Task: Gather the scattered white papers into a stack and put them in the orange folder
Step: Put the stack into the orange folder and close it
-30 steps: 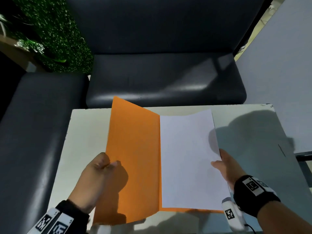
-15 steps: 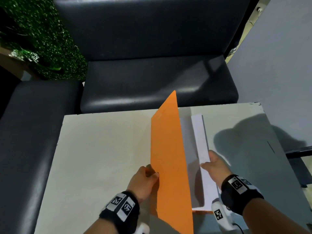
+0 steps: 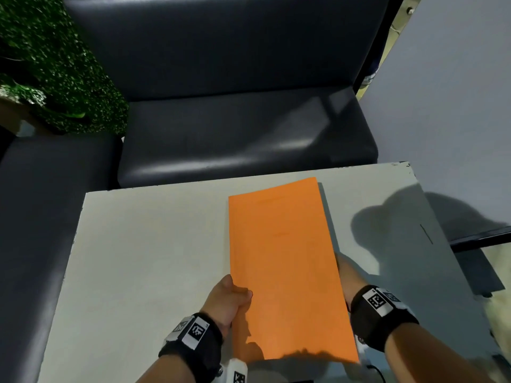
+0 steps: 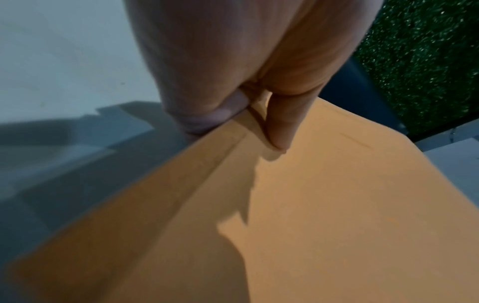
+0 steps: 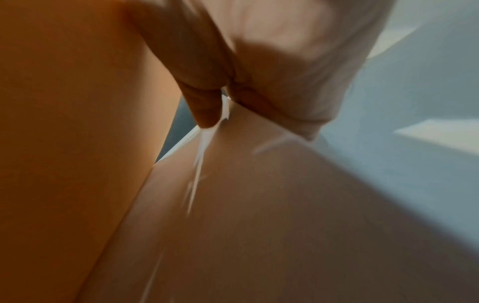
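Note:
The orange folder (image 3: 282, 266) is folded shut over the pale table (image 3: 152, 244), right of centre. My left hand (image 3: 229, 299) pinches its left edge near the bottom, thumb on top; the left wrist view shows that left hand (image 4: 246, 127) gripping the folder (image 4: 324, 215). My right hand (image 3: 348, 275) holds the right edge, its fingers hidden under the cover. In the right wrist view the right hand (image 5: 233, 114) pinches the white papers (image 5: 199, 157), thumb on them, with the orange cover (image 5: 64, 143) over it. From the head view the papers are hidden.
A dark leather sofa (image 3: 235, 134) runs along the table's far edge and left side. A green plant (image 3: 49, 64) stands at the far left. A grey panel (image 3: 456, 106) rises on the right.
My left hand swung the folder's left cover up and over to the right, shutting it on the white papers. The right hand has stayed at the right edge.

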### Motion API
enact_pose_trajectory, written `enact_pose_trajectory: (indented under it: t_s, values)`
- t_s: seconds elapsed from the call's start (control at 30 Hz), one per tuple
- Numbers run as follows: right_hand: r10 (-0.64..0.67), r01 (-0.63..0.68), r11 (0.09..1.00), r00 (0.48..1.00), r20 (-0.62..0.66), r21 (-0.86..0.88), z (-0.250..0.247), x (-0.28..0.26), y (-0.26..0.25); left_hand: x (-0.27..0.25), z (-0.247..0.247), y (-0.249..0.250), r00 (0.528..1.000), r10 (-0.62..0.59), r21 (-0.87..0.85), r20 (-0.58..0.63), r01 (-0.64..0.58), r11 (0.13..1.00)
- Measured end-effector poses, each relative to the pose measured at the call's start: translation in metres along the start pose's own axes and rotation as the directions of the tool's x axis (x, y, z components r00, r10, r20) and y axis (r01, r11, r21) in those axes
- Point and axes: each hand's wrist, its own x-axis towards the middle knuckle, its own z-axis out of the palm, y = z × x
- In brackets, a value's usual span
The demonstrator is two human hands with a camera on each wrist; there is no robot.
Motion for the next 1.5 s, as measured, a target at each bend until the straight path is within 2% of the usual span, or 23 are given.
enact_pose_trajectory:
  t_s: [0.07,0.17,0.3,0.37,0.43,0.5,0.67,0.8,0.87,1.0,1.17,1.27,1.4,1.43,1.5]
  values:
    - [-0.039,0.038,0.997,0.999,-0.011,-0.064,0.0,-0.009,-0.003,-0.001,-0.001,-0.002,1.0,0.01,-0.042,0.018,-0.009,0.999]
    - [-0.067,0.061,0.996,0.993,-0.097,-0.067,-0.01,-0.01,0.003,0.002,-0.005,-0.008,0.996,0.048,-0.091,0.07,-0.041,0.995]
    - [-0.222,0.195,0.956,0.969,-0.108,-0.219,-0.017,-0.009,0.016,0.002,-0.011,-0.012,0.986,0.099,-0.209,0.13,-0.071,0.975]
    - [-0.196,0.183,0.973,0.977,-0.086,-0.14,-0.019,-0.007,0.017,0.003,-0.016,-0.013,0.983,0.119,-0.25,0.143,-0.08,0.965]
    - [-0.112,0.112,0.994,0.994,0.006,0.011,-0.017,-0.009,0.018,0.002,-0.018,-0.013,0.977,0.141,-0.28,0.158,-0.092,0.956]
    - [-0.107,0.101,0.992,0.991,0.082,0.079,-0.012,-0.013,0.019,0.002,-0.019,-0.012,0.974,0.156,-0.3,0.163,-0.102,0.948]
    - [-0.19,0.189,0.974,0.982,0.001,0.126,0.002,-0.018,0.016,-0.006,-0.023,-0.011,0.962,0.192,-0.318,0.191,-0.125,0.94]
    - [-0.198,0.194,0.979,0.979,0.046,0.064,0.01,-0.023,0.014,-0.018,-0.038,-0.014,0.959,0.2,-0.344,0.204,-0.121,0.931]
    - [-0.185,0.187,0.982,0.98,0.067,-0.015,0.014,-0.024,0.013,-0.022,-0.055,-0.013,0.964,0.212,-0.351,0.161,-0.145,0.925]
    - [-0.159,0.16,0.981,0.987,0.016,-0.108,0.013,-0.015,0.018,-0.022,-0.119,-0.008,0.978,0.206,-0.359,-0.017,-0.198,0.912]
    - [-0.128,0.117,0.979,0.99,-0.055,-0.166,0.002,-0.013,0.03,-0.024,-0.211,0.008,0.956,0.191,-0.25,-0.222,-0.245,0.937]
    - [-0.141,0.113,0.965,0.984,-0.105,-0.235,-0.002,-0.013,0.037,-0.019,-0.252,0.011,0.943,0.166,-0.161,-0.288,-0.218,0.962]
    - [-0.176,0.127,0.933,0.977,-0.12,-0.338,0.003,-0.012,0.039,-0.011,-0.279,0.016,0.924,0.098,-0.041,-0.37,-0.121,0.992]
    - [-0.193,0.135,0.924,0.972,-0.131,-0.357,0.005,-0.015,0.037,-0.007,-0.282,0.016,0.913,0.097,0.009,-0.397,-0.102,0.995]
    - [-0.225,0.159,0.913,0.964,-0.14,-0.375,0.01,-0.018,0.034,-0.001,-0.281,0.016,0.856,0.175,0.241,-0.486,-0.061,0.969]
